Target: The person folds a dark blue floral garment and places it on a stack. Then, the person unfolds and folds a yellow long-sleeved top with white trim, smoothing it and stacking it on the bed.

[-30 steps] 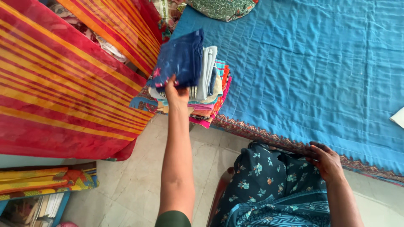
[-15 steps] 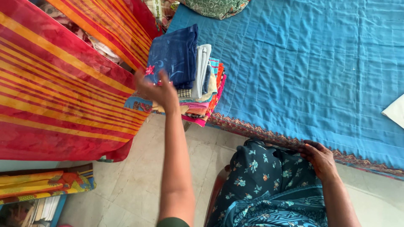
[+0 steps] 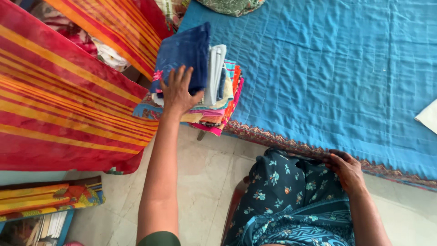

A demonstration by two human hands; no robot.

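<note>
A stack of folded clothes (image 3: 218,98) sits at the near left corner of a bed covered by a blue quilt (image 3: 337,73). A folded dark blue cloth (image 3: 184,50) lies on top of the stack. My left hand (image 3: 176,93) rests flat on the near edge of that blue cloth, fingers spread, gripping nothing. My right hand (image 3: 347,171) lies on the dark floral fabric (image 3: 291,200) over my lap, fingers curled against it at the quilt's patterned border.
A red cloth with orange stripes (image 3: 68,100) hangs at the left, close to the stack. Folded bright fabrics and books (image 3: 41,207) sit on a low shelf at the bottom left. Pale tiled floor (image 3: 205,168) lies below. A white item (image 3: 429,116) shows at the right edge.
My left hand let go of the dark blue cloth, lifted off to the left, then came down flat on the cloth's near edge. My right hand stayed on my lap.
</note>
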